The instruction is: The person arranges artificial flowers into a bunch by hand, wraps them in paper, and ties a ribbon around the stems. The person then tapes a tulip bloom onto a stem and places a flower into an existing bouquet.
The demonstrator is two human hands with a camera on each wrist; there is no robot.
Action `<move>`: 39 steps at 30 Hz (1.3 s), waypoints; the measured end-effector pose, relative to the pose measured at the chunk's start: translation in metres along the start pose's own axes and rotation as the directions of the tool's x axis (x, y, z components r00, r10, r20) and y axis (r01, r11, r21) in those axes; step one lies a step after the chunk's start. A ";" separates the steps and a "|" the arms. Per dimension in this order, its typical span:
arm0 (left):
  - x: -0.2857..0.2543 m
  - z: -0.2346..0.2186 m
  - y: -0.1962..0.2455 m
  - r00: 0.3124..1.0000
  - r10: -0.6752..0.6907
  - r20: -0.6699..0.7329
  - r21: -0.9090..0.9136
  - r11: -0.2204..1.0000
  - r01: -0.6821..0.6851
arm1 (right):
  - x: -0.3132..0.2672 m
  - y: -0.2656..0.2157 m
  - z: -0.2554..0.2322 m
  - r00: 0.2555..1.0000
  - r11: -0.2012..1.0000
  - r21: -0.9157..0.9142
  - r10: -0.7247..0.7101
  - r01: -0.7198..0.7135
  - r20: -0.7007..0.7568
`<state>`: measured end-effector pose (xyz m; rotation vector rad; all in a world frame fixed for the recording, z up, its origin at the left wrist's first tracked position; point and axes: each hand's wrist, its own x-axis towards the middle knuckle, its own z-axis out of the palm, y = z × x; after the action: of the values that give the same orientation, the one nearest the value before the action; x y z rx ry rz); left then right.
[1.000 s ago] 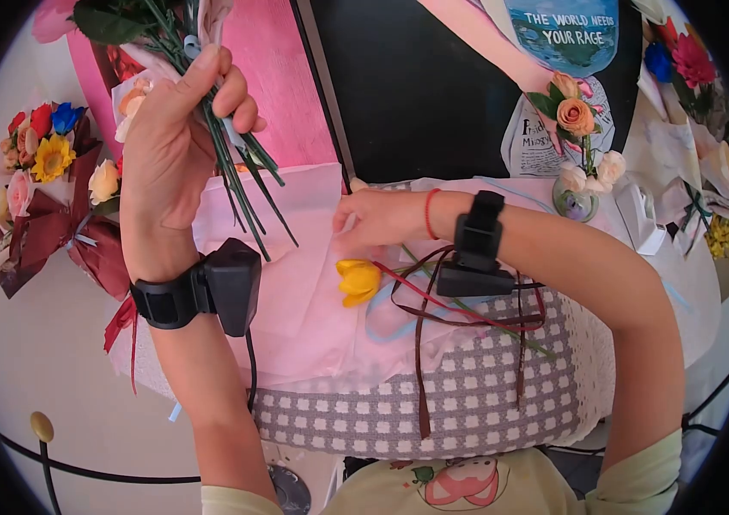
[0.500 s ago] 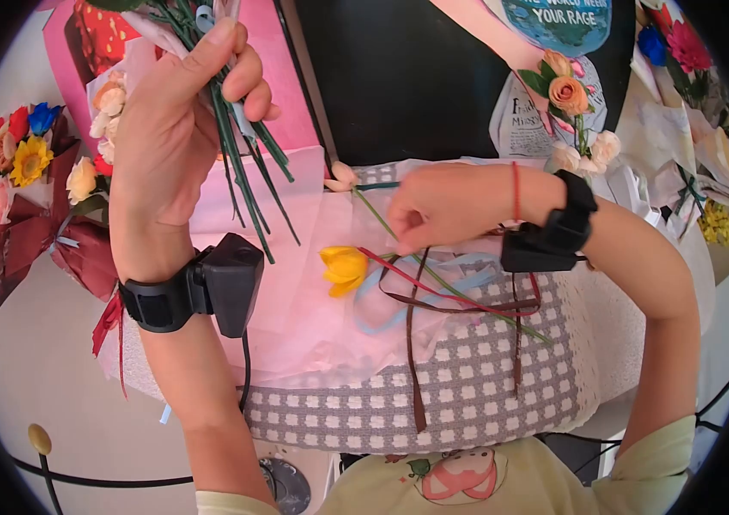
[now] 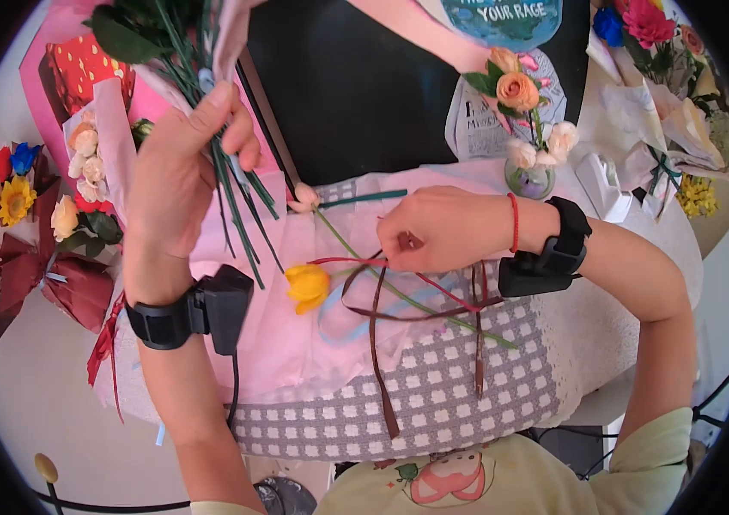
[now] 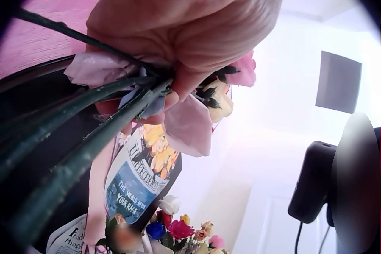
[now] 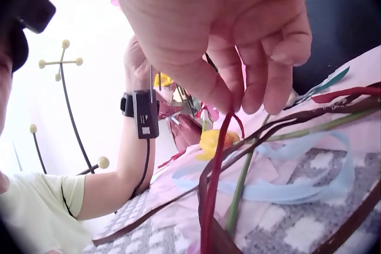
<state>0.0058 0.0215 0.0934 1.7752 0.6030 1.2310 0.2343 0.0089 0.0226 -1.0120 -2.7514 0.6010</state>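
Observation:
My left hand [image 3: 174, 172] is raised at the left and grips the stems [image 4: 83, 161] of a bouquet wrapped in pale pink paper, with a light blue ribbon at the grip. The cut stem ends hang below the fist; most blooms lie outside the head view. Low over the table, my right hand [image 3: 455, 230] pinches a dark red ribbon [image 5: 218, 164] between thumb and fingertips. Beneath it lie a tangled brown ribbon [image 3: 375, 343], a light blue ribbon [image 5: 280, 191] and a yellow tulip [image 3: 307, 287]. A pale pink bud [image 3: 304, 197] lies behind, beside a dark green ribbon [image 3: 369, 198].
Pink paper sheets [image 3: 253, 352] cover part of the checked cloth [image 3: 450, 386]. A small glass vase [image 3: 529, 182] with roses stands at the back right, near a white object [image 3: 603, 187]. Wrapped bouquets stand left [image 3: 64, 283] and right [image 3: 669, 137]. A black panel [image 3: 347, 103] rises behind.
My right hand has moved right from beside the pale pink bud and now pinches the red ribbon. The left hand keeps hold of the bouquet. The head view has shifted slightly.

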 end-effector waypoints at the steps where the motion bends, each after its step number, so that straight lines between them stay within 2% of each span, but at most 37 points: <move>1: 0.001 0.000 -0.001 1.000 -0.019 0.006 0.003 1.000 0.019 | 0.003 0.003 -0.004 0.996 0.996 0.090 -0.005 0.014 -0.095; 2: 0.001 0.002 -0.001 1.000 -0.018 0.021 -0.017 1.000 0.018 | 0.007 0.006 -0.009 0.982 0.984 0.173 -0.009 0.043 -0.190; 3: 0.002 0.001 -0.001 0.999 -0.045 0.029 -0.015 0.999 0.046 | 0.010 0.008 -0.013 0.979 0.987 0.150 -0.024 0.055 -0.203; 4: 0.002 0.003 -0.001 0.998 -0.052 0.034 -0.013 0.999 0.053 | 0.011 0.011 -0.015 0.969 0.913 0.402 0.030 0.073 -0.244; 5: 0.002 0.005 -0.002 0.997 -0.063 0.036 -0.013 0.998 0.064 | 0.012 0.013 -0.017 0.961 0.772 0.627 0.088 0.101 -0.264; 6: 0.003 0.005 -0.004 0.997 -0.064 0.030 -0.014 0.998 0.065 | 0.012 0.011 -0.022 0.944 0.634 0.763 0.156 0.129 -0.289; 7: 0.003 0.005 -0.006 0.997 -0.068 0.025 -0.015 0.998 0.068 | 0.010 0.009 -0.028 0.944 0.641 0.754 0.142 0.141 -0.298; 9: 0.002 0.007 -0.009 0.994 -0.105 0.028 -0.080 0.991 0.107 | 0.004 0.001 -0.040 0.824 0.549 0.784 0.273 0.289 -0.496; 10: 0.002 0.008 -0.010 0.994 -0.108 0.015 -0.090 0.990 0.109 | 0.002 -0.004 -0.044 0.748 0.637 0.690 0.259 0.343 -0.611; 11: 0.002 0.010 -0.012 0.994 -0.112 0.003 -0.102 0.988 0.112 | 0.001 -0.012 -0.046 0.747 0.641 0.684 0.252 0.348 -0.616; 13: 0.004 0.013 -0.019 0.994 -0.109 -0.009 -0.092 0.990 0.107 | 0.001 -0.025 -0.046 0.531 0.799 0.349 0.044 0.489 -0.846; 14: 0.005 0.015 -0.022 0.993 -0.114 -0.022 -0.086 0.990 0.111 | 0.004 -0.022 -0.045 0.464 0.876 0.126 -0.121 0.466 -0.878; 15: 0.006 0.016 -0.025 0.994 -0.106 -0.025 -0.084 0.991 0.103 | 0.001 -0.034 -0.047 0.428 0.918 -0.068 -0.247 0.392 -0.869; 17: 0.006 0.021 -0.031 0.994 -0.108 -0.014 -0.085 0.991 0.106 | 0.013 -0.044 -0.047 0.351 0.854 -0.261 -0.437 0.450 -0.828; 19: 0.006 0.027 -0.032 0.996 -0.085 -0.014 -0.091 0.992 0.084 | 0.027 -0.048 -0.042 0.393 0.854 -0.224 -0.429 0.470 -0.813; 21: 0.003 0.031 -0.033 0.999 -0.040 -0.019 0.018 0.999 0.040 | 0.043 -0.043 -0.036 0.385 0.849 -0.255 -0.451 0.463 -0.805; 23: 0.004 0.032 -0.036 0.999 -0.028 -0.021 -0.010 1.000 0.028 | 0.049 -0.044 -0.035 0.466 0.917 -0.240 -0.371 0.318 -0.803; 24: 0.004 0.036 -0.035 0.993 -0.084 -0.081 -0.065 0.995 0.078 | 0.052 -0.044 -0.035 0.477 0.936 -0.174 -0.309 0.306 -0.823; 25: 0.003 0.039 -0.032 0.981 -0.142 -0.135 -0.124 0.984 0.126 | 0.054 -0.043 -0.036 0.482 0.935 -0.180 -0.316 0.307 -0.817; 27: 0.002 0.035 -0.031 0.969 -0.188 -0.159 -0.123 0.978 0.169 | 0.056 -0.043 -0.037 0.459 0.961 -0.109 -0.220 0.255 -0.861; 29: 0.007 0.021 -0.047 0.988 -0.139 0.061 -0.050 0.989 0.142 | 0.053 -0.047 -0.040 0.481 0.969 -0.116 -0.209 0.217 -0.852; 31: 0.007 0.023 -0.045 0.990 -0.130 0.059 -0.057 0.989 0.134 | 0.050 -0.053 -0.042 0.515 0.991 -0.114 -0.137 0.077 -0.846; 32: 0.007 0.022 -0.046 0.991 -0.112 0.077 -0.058 0.991 0.117 | 0.049 -0.053 -0.043 0.516 0.990 -0.114 -0.138 0.077 -0.846; 34: 0.007 0.022 -0.044 0.991 -0.094 0.098 -0.058 0.993 0.100 | 0.047 -0.053 -0.043 0.479 0.991 -0.129 -0.123 0.020 -0.869; 35: 0.006 0.023 -0.042 0.987 -0.126 0.098 -0.072 0.988 0.133 | 0.046 -0.052 -0.043 0.479 0.992 -0.128 -0.122 0.020 -0.869; 37: 0.007 0.023 -0.040 0.982 -0.161 0.101 -0.086 0.982 0.170 | 0.043 -0.047 -0.042 0.427 0.985 -0.168 -0.165 0.030 -0.889; 39: 0.007 0.022 -0.040 0.969 -0.212 0.126 -0.120 0.967 0.227 | 0.041 -0.044 -0.043 0.435 0.989 -0.146 -0.145 0.032 -0.889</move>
<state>0.0323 0.0384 0.0593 1.6071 0.6193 0.9901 0.1889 0.0192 0.0801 -0.8247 -1.8164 -0.1469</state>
